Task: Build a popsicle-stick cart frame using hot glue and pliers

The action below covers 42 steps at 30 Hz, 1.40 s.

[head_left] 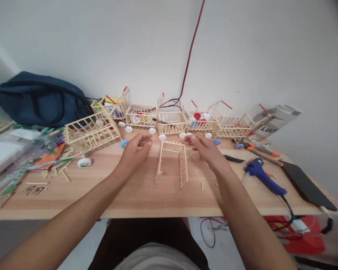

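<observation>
A small frame of thin wooden sticks (173, 147) stands on the wooden table (146, 202) between my two hands, its near side without sticks. To its left, my left hand (136, 150) hovers with curled fingers, thumb and fingertips apart and nothing between them. On the other side my right hand (204, 148) is held the same way, fingers apart and holding nothing. Neither hand touches the frame. Behind them is a row of stick-built carts, among them a middle cart (171, 123) with white wheels and a larger one (91, 133) at the left.
A blue glue gun (264, 178), orange-handled pliers (266, 154) and a black flat object (307, 183) lie at the right. Loose sticks (63, 172), plastic packets and a dark blue bag (42, 99) are at the left. A red and black cable (190, 52) hangs down the wall.
</observation>
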Each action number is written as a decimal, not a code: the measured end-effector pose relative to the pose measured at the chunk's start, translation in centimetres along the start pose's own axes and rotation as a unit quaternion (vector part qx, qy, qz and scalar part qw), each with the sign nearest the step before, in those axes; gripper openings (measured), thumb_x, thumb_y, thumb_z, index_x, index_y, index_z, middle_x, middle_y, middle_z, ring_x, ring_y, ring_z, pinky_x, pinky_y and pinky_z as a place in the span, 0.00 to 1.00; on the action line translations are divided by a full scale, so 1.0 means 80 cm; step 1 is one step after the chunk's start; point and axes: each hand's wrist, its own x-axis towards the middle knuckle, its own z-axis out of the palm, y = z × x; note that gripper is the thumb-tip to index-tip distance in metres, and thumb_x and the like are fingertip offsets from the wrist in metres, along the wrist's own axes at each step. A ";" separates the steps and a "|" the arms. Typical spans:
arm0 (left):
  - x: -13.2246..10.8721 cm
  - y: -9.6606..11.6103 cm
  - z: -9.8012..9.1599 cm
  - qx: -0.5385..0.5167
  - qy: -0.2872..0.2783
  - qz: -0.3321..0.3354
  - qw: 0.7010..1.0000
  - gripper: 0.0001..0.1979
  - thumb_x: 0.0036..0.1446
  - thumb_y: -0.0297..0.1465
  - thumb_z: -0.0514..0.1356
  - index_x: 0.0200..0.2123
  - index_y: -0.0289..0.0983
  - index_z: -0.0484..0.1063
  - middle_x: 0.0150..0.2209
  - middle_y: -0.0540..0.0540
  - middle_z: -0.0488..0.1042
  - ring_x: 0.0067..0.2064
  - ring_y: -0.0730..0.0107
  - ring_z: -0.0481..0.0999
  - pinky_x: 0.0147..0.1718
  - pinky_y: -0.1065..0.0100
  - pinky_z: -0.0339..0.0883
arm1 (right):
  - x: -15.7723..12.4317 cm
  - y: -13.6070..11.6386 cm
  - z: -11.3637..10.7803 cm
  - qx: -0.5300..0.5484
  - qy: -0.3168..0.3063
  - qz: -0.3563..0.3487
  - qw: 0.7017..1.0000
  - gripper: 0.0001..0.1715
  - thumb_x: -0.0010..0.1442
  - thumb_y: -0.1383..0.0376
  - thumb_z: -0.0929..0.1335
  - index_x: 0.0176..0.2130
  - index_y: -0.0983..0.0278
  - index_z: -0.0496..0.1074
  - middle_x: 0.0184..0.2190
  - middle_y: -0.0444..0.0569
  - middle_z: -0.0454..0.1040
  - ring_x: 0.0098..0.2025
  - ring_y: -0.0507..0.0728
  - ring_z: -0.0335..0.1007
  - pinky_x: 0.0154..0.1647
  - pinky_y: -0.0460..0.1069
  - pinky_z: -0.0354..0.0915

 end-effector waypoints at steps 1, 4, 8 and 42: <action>0.002 0.002 -0.004 0.008 0.008 0.014 1.000 0.16 0.55 0.34 0.57 0.45 0.33 0.71 0.46 0.40 0.76 0.44 0.62 0.75 0.36 0.66 0.70 | -0.006 -0.002 -0.007 -0.014 0.012 -0.009 1.000 0.27 0.60 0.46 0.60 0.43 0.63 0.73 0.44 0.54 0.77 0.46 0.60 0.72 0.44 0.54 0.66; 0.010 0.015 -0.014 0.049 0.029 0.071 0.996 0.14 0.55 0.33 0.57 0.43 0.34 0.74 0.45 0.42 0.77 0.45 0.63 0.75 0.39 0.65 0.70 | -0.036 -0.004 -0.026 -0.044 0.043 -0.030 0.998 0.26 0.63 0.47 0.59 0.44 0.62 0.73 0.45 0.54 0.76 0.46 0.60 0.73 0.46 0.55 0.66; 0.020 0.034 -0.023 0.119 0.031 0.136 0.983 0.12 0.56 0.30 0.56 0.41 0.35 0.77 0.43 0.43 0.79 0.44 0.64 0.76 0.41 0.65 0.68 | -0.093 0.003 -0.034 -0.061 0.080 -0.017 0.995 0.22 0.63 0.50 0.61 0.46 0.62 0.72 0.41 0.52 0.77 0.43 0.58 0.73 0.46 0.54 0.66; 0.065 0.029 0.021 0.378 -0.155 0.226 0.884 0.12 0.47 0.23 0.55 0.29 0.35 0.79 0.31 0.42 0.79 0.33 0.63 0.74 0.33 0.67 0.60 | -0.138 0.001 0.027 -0.188 -0.004 0.013 0.982 0.09 0.57 0.57 0.67 0.33 0.59 0.65 0.29 0.45 0.76 0.32 0.58 0.73 0.32 0.49 0.61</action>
